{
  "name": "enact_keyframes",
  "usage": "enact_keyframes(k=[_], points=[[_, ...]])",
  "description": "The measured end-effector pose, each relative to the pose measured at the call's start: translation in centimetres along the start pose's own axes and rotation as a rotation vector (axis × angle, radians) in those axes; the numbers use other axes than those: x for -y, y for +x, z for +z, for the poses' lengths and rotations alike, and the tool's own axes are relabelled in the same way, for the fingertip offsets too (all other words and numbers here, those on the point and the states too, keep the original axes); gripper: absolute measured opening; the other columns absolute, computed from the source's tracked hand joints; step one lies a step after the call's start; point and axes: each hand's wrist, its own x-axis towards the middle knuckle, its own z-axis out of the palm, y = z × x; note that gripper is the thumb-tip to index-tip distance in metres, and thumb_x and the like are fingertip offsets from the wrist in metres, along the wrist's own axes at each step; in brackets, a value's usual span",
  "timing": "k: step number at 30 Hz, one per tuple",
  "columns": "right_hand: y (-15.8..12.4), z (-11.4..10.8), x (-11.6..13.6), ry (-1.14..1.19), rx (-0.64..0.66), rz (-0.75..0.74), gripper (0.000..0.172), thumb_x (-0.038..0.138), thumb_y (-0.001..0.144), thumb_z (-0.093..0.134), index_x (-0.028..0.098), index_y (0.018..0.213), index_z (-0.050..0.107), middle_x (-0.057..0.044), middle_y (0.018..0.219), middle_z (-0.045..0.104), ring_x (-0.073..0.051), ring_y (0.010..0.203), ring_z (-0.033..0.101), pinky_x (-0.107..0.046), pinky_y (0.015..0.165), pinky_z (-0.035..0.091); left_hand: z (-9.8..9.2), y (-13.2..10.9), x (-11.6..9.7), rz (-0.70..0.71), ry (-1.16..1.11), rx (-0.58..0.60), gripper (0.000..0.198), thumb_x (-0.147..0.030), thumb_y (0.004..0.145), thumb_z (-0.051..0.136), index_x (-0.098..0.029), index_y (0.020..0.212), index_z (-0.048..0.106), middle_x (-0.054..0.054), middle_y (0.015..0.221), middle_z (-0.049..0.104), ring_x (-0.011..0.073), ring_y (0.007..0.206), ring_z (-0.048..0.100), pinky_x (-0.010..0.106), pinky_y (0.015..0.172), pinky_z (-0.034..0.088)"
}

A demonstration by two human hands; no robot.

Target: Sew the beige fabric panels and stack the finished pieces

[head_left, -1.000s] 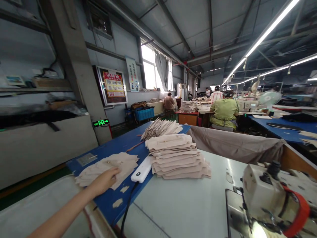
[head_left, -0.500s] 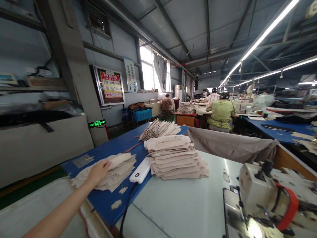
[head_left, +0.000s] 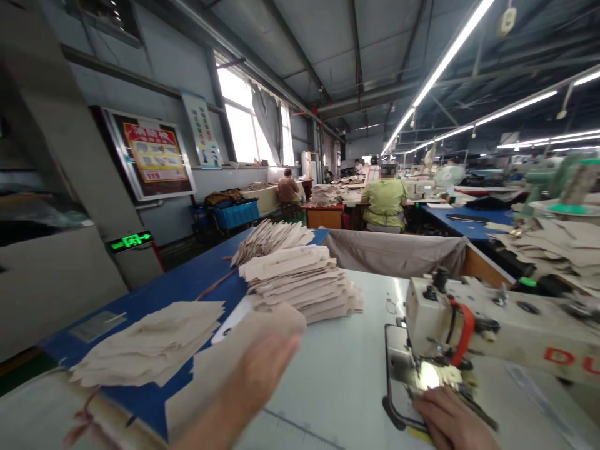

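Observation:
A beige fabric piece (head_left: 206, 375) hangs from my left hand (head_left: 265, 365), which is closed on it and blurred by motion. The piece is above the table, in front of the tall stack of folded beige fabric (head_left: 304, 284). To the left, a lower pile of beige fabric pieces (head_left: 150, 344) lies on the blue tabletop (head_left: 187, 290). My right hand (head_left: 452, 415) rests, fingers extended, by the lit needle area of a sewing machine (head_left: 435, 319); its lower part is cut off by the frame edge. A white device (head_left: 232, 322) is mostly hidden behind the held piece.
Another bundle of beige pieces (head_left: 272, 240) sits farther back on the blue top. A grey cloth (head_left: 394, 253) hangs along the table's far side. One co-worker in green (head_left: 385, 203) sits ahead. More fabric pieces (head_left: 557, 250) lie at the right.
My left hand has moved right from the low pile with a fabric piece. My right hand has come into view at the machine. The view has turned right.

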Motion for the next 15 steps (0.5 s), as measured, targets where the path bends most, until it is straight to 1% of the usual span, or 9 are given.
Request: enact_keyframes(k=[2,4,6,7,8,10,11,13,15], points=[[0.4,-0.5,1.4,0.018,0.011,0.083,0.03,0.009,0.091,0.044,0.023,0.104,0.067,-0.007,0.098,0.069,-0.019,0.091,0.064,-0.028,0.083,0.052,3.7,-0.7,-5.0,0.186,-0.14,0.089,0.046,-0.023,0.103,0.022,-0.023,0.098,0.068,0.003,0.083,0.074,0.0152,0.075,0.068,0.026,0.074,0.054],[1.0,-1.0,2.5,0.039,0.023,0.15,0.029,0.01,0.091,0.043,0.021,0.101,0.067,-0.007,0.096,0.068,-0.019,0.09,0.061,-0.029,0.081,0.05,6.3,-0.8,-9.2,0.267,-0.255,0.121,0.047,-0.022,0.104,0.021,-0.022,0.089,0.066,0.001,0.072,0.07,0.015,0.064,0.065,0.026,0.066,0.054],[1.6,-1.4,3.1,0.03,0.013,0.206,0.028,0.008,0.09,0.043,0.02,0.097,0.068,-0.007,0.094,0.067,-0.02,0.089,0.059,-0.03,0.08,0.049,7.6,-0.3,-12.0,0.31,-0.339,0.129,0.046,-0.019,0.103,0.023,-0.021,0.084,0.065,0.0,0.069,0.068,0.0156,0.062,0.064,0.028,0.067,0.054],[1.8,-1.7,3.3,0.015,0.008,0.222,0.026,0.008,0.089,0.045,0.02,0.095,0.068,-0.006,0.091,0.067,-0.02,0.088,0.058,-0.03,0.081,0.048,7.8,0.1,-12.9,0.323,-0.377,0.147,0.044,-0.019,0.102,0.025,-0.021,0.084,0.065,0.0,0.071,0.069,0.0159,0.063,0.065,0.029,0.07,0.055],[1.9,-1.9,3.4,-0.004,0.004,0.222,0.024,0.009,0.089,0.046,0.019,0.092,0.068,-0.006,0.089,0.067,-0.02,0.087,0.058,-0.03,0.079,0.048,7.9,0.6,-13.3,0.313,-0.415,0.186,0.042,-0.02,0.101,0.028,-0.022,0.085,0.067,0.0,0.074,0.07,0.0161,0.067,0.066,0.029,0.074,0.055],[1.6,-2.3,3.6,-0.029,0.005,0.203,0.02,0.011,0.089,0.049,0.019,0.09,0.067,-0.006,0.089,0.066,-0.02,0.086,0.057,-0.029,0.078,0.048,7.6,1.5,-13.2,0.224,-0.493,0.29,0.034,-0.027,0.099,0.037,-0.024,0.092,0.07,0.0,0.084,0.074,0.0167,0.076,0.069,0.027,0.078,0.055],[1.2,-2.6,3.6,-0.034,-0.001,0.204,0.019,0.012,0.09,0.048,0.019,0.091,0.066,-0.006,0.089,0.066,-0.019,0.086,0.057,-0.028,0.078,0.048,7.5,1.8,-12.7,0.148,-0.521,0.342,0.031,-0.032,0.098,0.04,-0.025,0.097,0.071,0.001,0.09,0.075,0.0173,0.082,0.07,0.026,0.079,0.056],[0.1,-3.2,3.4,-0.038,-0.023,0.226,0.02,0.013,0.091,0.047,0.019,0.093,0.065,-0.007,0.09,0.065,-0.019,0.086,0.057,-0.028,0.078,0.047,7.5,2.2,-11.4,0.0,-0.538,0.392,0.034,-0.04,0.096,0.042,-0.026,0.107,0.071,0.001,0.102,0.074,0.0193,0.091,0.07,0.027,0.082,0.056],[-1.4,-4.2,2.7,-0.058,-0.045,0.304,0.021,0.013,0.091,0.046,0.019,0.095,0.065,-0.007,0.091,0.065,-0.019,0.086,0.058,-0.028,0.077,0.048,7.9,2.2,-10.0,-0.065,-0.503,0.401,0.041,-0.045,0.094,0.04,-0.025,0.115,0.069,0.002,0.113,0.071,0.0223,0.1,0.068,0.031,0.089,0.055]])
